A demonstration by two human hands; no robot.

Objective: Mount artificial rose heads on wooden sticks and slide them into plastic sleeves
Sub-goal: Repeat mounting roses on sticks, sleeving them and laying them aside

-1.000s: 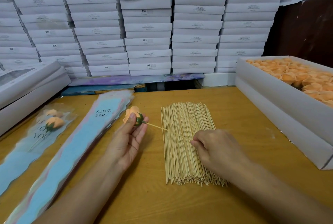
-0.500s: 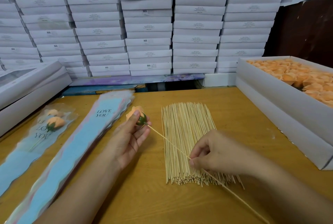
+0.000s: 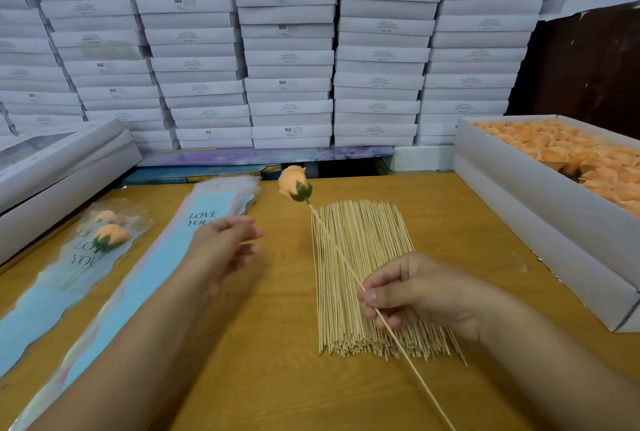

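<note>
My right hand [image 3: 420, 295] pinches the wooden stick [image 3: 337, 250] partway along its length, finger and thumb tight on it, so the mounted rose head [image 3: 294, 183] rides raised at the far tip, above the back edge of the worktop [image 3: 277, 361], while the bare end trails toward me. Holding it mid-shaft looks deliberate: I judge it keeps the flower steady and leaves the tail free to lead into a sleeve. My left hand [image 3: 225, 247] hovers with loose fingers over the top of the empty sleeve stack [image 3: 145, 278]; its grip looks slack and blurred, and a thin pale sliver near the fingertips is too smeared to name. The sleeves lie with mouths away from me, just beside the spare sticks [image 3: 367, 278], so everything stays within reach. A finished sleeved rose [image 3: 110, 236] lies further left. The box of rose heads [image 3: 540, 198] sits on the right, near the feeding hand.
</note>
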